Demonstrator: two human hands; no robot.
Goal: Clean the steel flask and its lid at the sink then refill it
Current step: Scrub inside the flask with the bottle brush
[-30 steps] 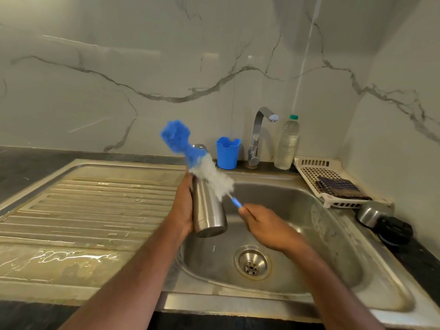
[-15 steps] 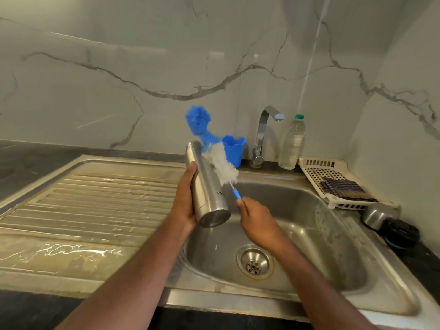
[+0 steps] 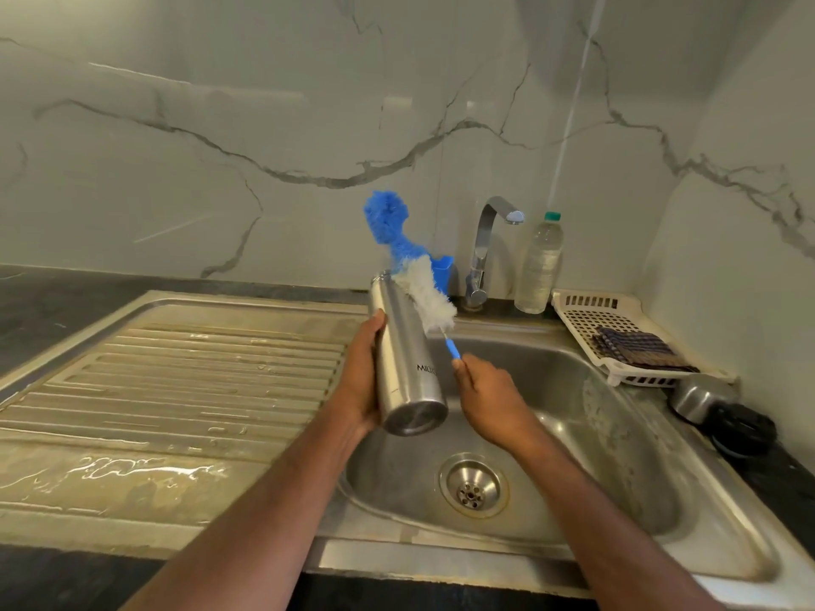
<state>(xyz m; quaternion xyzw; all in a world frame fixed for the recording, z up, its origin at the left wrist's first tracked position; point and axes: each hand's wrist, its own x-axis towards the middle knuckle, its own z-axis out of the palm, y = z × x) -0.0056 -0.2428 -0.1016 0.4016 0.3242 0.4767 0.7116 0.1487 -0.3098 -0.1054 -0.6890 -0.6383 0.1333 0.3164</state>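
Flask (image 3: pixel 403 363) tilted over sink (image 3: pixel 617 456), contents unseen. My left hand (image 3: pixel 359 381) grips it; right hand (image 3: pixel 489 399) pinches brush (image 3: pixel 419 280) handle, bristles outside the neck.

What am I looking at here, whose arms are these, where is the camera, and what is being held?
There is no machine: a person wears one camera on the head, looking down at their own arms over a steel sink. The left hand grips a steel flask, tilted with its open mouth pointing away. The right hand pinches the blue handle of a bottle brush, whose white and blue bristles are outside the flask beside its mouth. Behind stand a tap, a clear plastic bottle and a blue cup. On the right, a white basket holds a dark cloth.
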